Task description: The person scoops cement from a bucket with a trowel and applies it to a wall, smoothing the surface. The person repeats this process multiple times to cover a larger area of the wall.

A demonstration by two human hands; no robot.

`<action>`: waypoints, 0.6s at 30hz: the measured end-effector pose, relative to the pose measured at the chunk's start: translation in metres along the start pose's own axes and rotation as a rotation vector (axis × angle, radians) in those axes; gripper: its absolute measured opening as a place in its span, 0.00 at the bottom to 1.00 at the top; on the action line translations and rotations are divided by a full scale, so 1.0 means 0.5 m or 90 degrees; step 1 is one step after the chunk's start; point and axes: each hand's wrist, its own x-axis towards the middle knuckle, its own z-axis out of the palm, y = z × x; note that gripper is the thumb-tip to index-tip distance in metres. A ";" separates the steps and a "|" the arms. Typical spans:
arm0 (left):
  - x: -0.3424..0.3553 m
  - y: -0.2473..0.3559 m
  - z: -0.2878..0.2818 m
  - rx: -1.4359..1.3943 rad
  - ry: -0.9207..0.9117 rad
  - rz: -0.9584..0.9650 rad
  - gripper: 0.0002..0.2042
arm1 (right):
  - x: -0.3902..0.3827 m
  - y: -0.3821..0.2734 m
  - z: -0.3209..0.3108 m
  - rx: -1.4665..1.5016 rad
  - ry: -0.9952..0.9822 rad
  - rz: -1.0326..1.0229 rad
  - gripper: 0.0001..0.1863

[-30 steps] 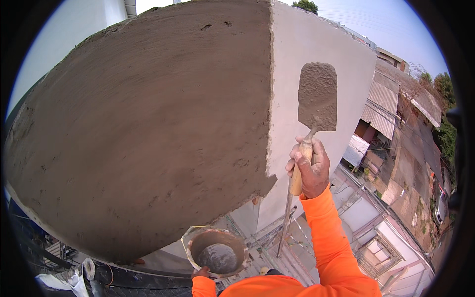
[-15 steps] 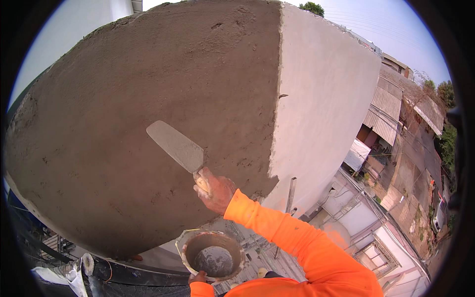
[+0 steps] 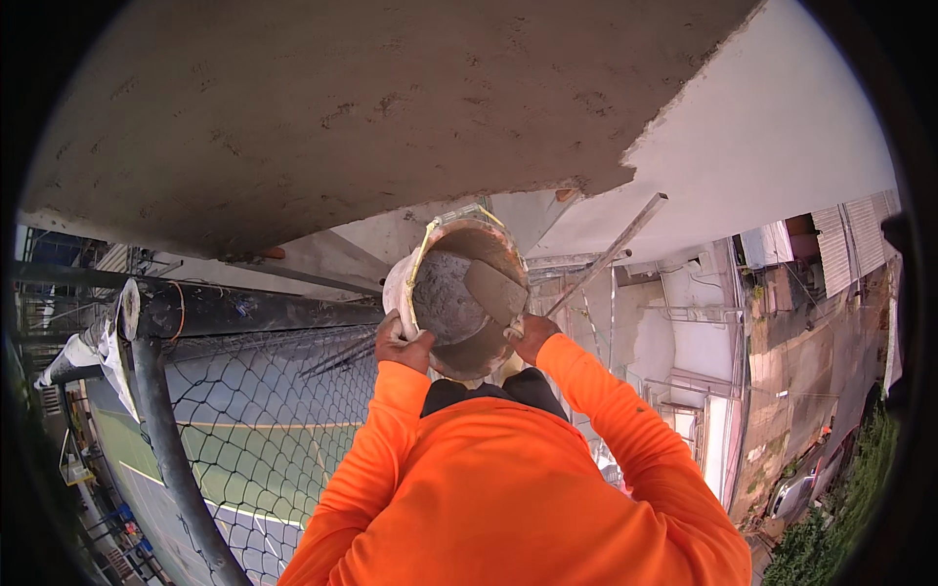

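A round bucket [image 3: 395,293] with a yellowish rim hangs in front of my body, wet grey mortar [image 3: 445,293] in its bottom. My left hand [image 3: 404,344] grips the bucket's left side at the rim. At the right rim my right hand [image 3: 531,337] is closed round the handle of a trowel [image 3: 495,291], whose blade lies inside the bucket beside the mortar. Ahead stands a wall with a coat of dark wet plaster [image 3: 322,107]; its lower edge is ragged, with scattered pits.
Pale wall [image 3: 782,127] continues right of the plaster. A metal bar [image 3: 616,244] slants up at right. To the left run a dark pipe rail [image 3: 264,311] and a wire mesh fence [image 3: 264,420], with a court far below. Roofs and a paved lane [image 3: 826,361] lie down right.
My right hand has brought the trowel down from the plastered wall into the bucket. The view has tilted downward. My left hand keeps hold of the bucket, which now shows higher in view.
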 end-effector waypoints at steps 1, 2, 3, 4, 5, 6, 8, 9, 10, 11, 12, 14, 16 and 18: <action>0.002 0.008 0.007 0.062 -0.030 0.029 0.15 | 0.016 -0.007 0.006 0.123 -0.088 0.042 0.19; -0.003 0.017 0.021 0.083 -0.030 0.025 0.15 | 0.023 -0.025 0.009 0.242 -0.174 0.079 0.18; -0.007 0.033 0.025 0.066 -0.037 -0.015 0.14 | 0.022 -0.029 -0.002 0.347 -0.233 0.128 0.18; -0.011 0.042 0.027 0.049 -0.043 -0.054 0.14 | 0.014 -0.045 -0.011 0.397 -0.271 0.105 0.19; -0.026 0.056 0.042 -0.006 -0.056 -0.138 0.13 | -0.006 -0.044 -0.034 0.431 -0.285 0.094 0.20; -0.032 0.067 0.051 -0.087 -0.076 -0.170 0.12 | -0.026 -0.051 -0.053 0.469 -0.324 0.079 0.22; -0.037 0.081 0.073 -0.027 -0.067 -0.143 0.09 | -0.072 -0.040 -0.102 0.526 -0.335 0.043 0.20; -0.041 0.083 0.085 -0.011 -0.070 -0.104 0.07 | -0.092 -0.027 -0.125 0.534 -0.342 0.060 0.20; -0.043 0.081 0.098 -0.005 -0.066 -0.114 0.06 | -0.104 -0.006 -0.143 0.570 -0.349 0.076 0.19; -0.044 0.084 0.100 0.000 -0.062 -0.122 0.05 | -0.112 0.010 -0.155 0.518 -0.299 0.021 0.19; -0.047 0.075 0.115 0.005 -0.061 -0.134 0.05 | -0.115 0.039 -0.165 0.449 -0.244 -0.002 0.19; -0.052 0.060 0.147 0.005 -0.058 -0.135 0.04 | -0.108 0.087 -0.165 0.157 -0.067 -0.074 0.22; -0.068 0.049 0.172 0.000 -0.073 -0.150 0.04 | -0.095 0.124 -0.151 0.016 -0.004 0.043 0.23; -0.077 0.050 0.197 0.013 -0.104 -0.103 0.05 | -0.083 0.144 -0.133 -0.097 -0.029 0.175 0.23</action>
